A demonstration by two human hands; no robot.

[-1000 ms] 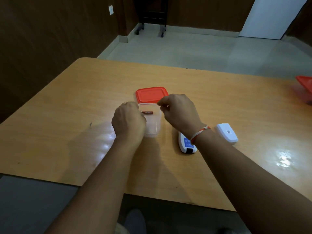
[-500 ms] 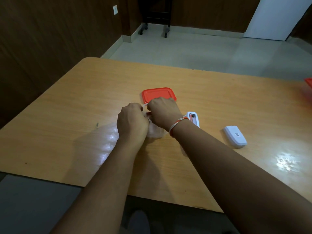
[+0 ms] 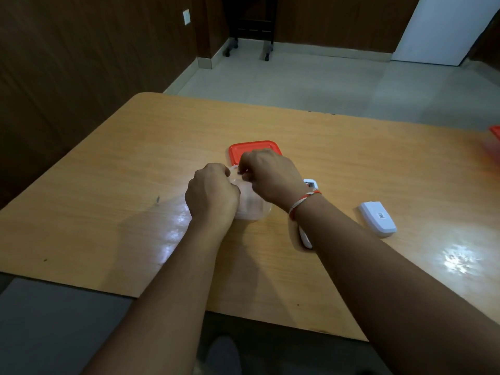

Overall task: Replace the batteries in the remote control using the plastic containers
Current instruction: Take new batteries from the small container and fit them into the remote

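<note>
A clear plastic container [image 3: 254,212] stands open at the table's middle, its red lid [image 3: 253,150] lying flat just behind it. My left hand [image 3: 212,193] grips the container's left rim with curled fingers. My right hand [image 3: 270,175] hovers over the container's far end, fingertips pinching a small battery [image 3: 239,172], of which only a dark tip shows. The white remote control [image 3: 306,238] lies under my right wrist, mostly hidden, with its open battery bay peeking out beyond the wrist. Its white battery cover [image 3: 377,219] lies apart to the right.
The wooden table [image 3: 121,185] ends close on the left and near sides. A second red-lidded container [image 3: 494,135] sits at the far right edge of view. Tiled floor and a wheeled stand lie beyond the table.
My right hand reached from the container's right edge into it and closed on the battery that lay inside. My left hand stayed on the rim. The view shifted slightly.
</note>
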